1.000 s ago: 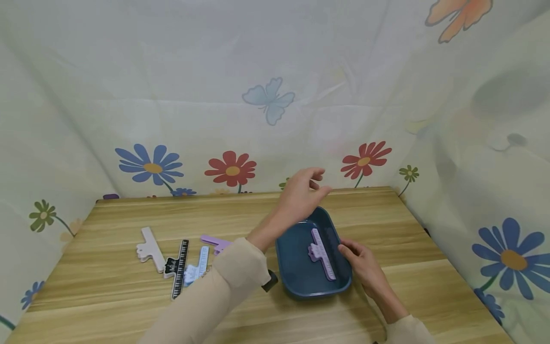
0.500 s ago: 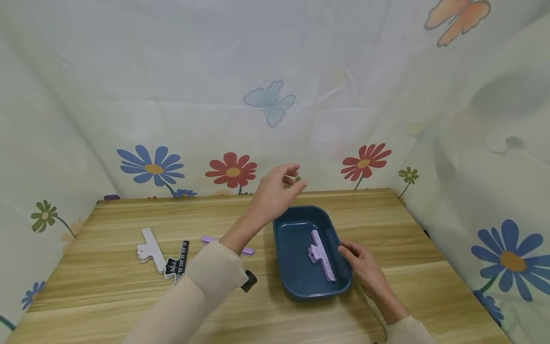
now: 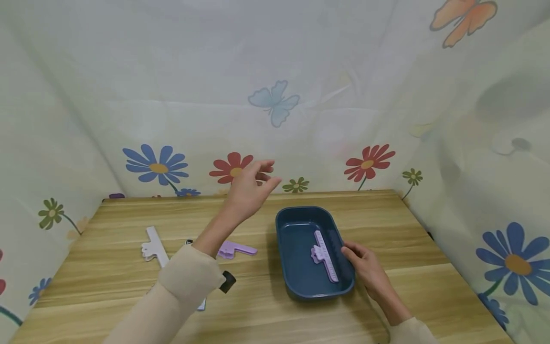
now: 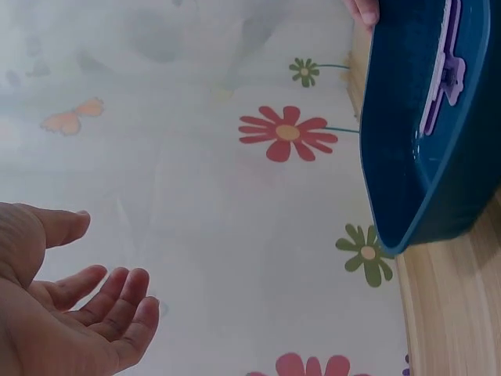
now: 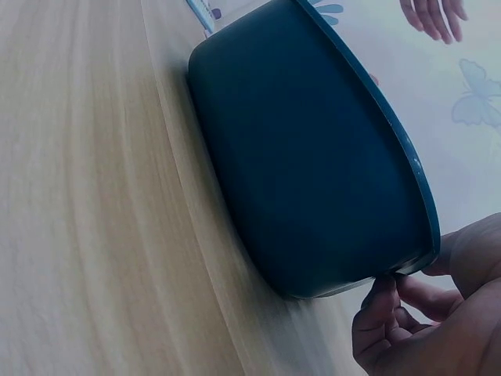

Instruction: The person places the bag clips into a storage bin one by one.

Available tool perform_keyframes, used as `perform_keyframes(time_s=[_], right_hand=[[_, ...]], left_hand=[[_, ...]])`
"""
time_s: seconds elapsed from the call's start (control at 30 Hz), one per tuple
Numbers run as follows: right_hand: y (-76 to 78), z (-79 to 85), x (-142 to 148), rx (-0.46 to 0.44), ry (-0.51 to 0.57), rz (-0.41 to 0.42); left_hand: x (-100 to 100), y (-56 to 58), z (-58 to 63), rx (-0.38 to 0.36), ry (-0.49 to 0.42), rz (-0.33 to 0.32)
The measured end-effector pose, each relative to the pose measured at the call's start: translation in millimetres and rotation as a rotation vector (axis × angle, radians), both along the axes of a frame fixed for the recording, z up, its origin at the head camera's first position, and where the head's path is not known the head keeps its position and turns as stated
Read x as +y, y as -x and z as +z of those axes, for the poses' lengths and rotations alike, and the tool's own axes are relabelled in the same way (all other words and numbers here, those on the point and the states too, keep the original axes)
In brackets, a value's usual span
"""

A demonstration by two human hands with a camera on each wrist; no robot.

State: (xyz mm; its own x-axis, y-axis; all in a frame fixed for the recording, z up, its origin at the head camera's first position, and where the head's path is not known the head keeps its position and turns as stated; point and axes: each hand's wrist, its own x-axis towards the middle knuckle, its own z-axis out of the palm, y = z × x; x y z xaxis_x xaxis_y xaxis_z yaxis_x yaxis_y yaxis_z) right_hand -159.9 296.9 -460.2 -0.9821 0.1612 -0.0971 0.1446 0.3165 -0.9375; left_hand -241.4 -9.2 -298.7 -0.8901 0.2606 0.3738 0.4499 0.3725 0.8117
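Left hand (image 3: 249, 191), empty, fingers loosely parted, hung raised left of bin (image 3: 296, 270). Right hand (image 3: 367, 270) pinched bin's right rim. Lilac clip (image 3: 325, 258) lay inside bin; purple clip (image 3: 238, 249), left of bin. Firm rim grip, straight-down pinch seemed wisest.

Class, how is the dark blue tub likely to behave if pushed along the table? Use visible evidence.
The tub would probably slide rather than roll, being wide and low. It looks stiff, with no visible bending where the right hand grips it. The purple clip inside might shift, as nothing visibly holds it down.
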Motion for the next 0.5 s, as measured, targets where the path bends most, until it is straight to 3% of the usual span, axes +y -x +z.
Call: perform_keyframes(time_s=[0.33,0.5], right_hand=[[0.6,0.9,-2.2,-0.006,0.001,0.000],[0.0,0.9,-1.7,-0.013,0.005,0.001]], left_hand=[[-37.6,-1.5,-0.1,-0.001,-0.010,0.047],[-51.1,-4.3,-2.9,-0.053,0.006,0.090]])
